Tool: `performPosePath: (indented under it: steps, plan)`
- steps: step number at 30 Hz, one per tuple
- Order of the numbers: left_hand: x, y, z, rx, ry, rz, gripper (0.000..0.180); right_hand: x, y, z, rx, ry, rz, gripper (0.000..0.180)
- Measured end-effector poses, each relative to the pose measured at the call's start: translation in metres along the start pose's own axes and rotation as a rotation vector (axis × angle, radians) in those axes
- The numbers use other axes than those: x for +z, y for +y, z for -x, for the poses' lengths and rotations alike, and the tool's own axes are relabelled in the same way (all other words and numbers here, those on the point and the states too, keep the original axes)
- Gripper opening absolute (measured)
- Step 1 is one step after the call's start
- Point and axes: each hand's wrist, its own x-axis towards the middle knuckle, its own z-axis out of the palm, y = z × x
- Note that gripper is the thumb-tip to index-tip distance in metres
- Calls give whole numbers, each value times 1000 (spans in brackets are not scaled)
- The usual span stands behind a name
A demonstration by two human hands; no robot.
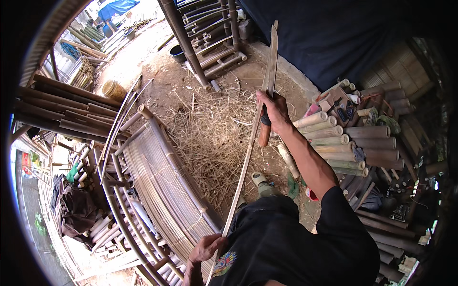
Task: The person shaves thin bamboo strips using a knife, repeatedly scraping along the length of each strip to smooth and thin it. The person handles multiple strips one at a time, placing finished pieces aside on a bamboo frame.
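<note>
The lower end of the bamboo strip (244,171) runs out of view at the bottom, and the left hand (207,248) hides a stretch of it, fingers wrapped round it near the right edge of the slatted surface (164,183). The right hand (275,110) is clamped on the knife (265,135) and against the strip, covering where the handle meets the blade; above it, blade and strip overlap and are hard to separate. The strip's long axis slants from the person up, away and rightward; the knife's handle points back.
</note>
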Motion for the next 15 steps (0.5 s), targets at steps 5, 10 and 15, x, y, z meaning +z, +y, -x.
performPosePath:
  steps: [5, 10, 15]
  plan:
    - [10, 90, -93, 361, -24, 273, 34, 29, 22, 20, 40, -203, -20, 32]
    - [4, 127, -155, 316, 288, 548, 33, 21, 10, 43, -403, -205, 918, 50]
    - [-1, 142, -147, 282, 376, 420, 34, 3, 29, 77, -872, -386, 1059, 48]
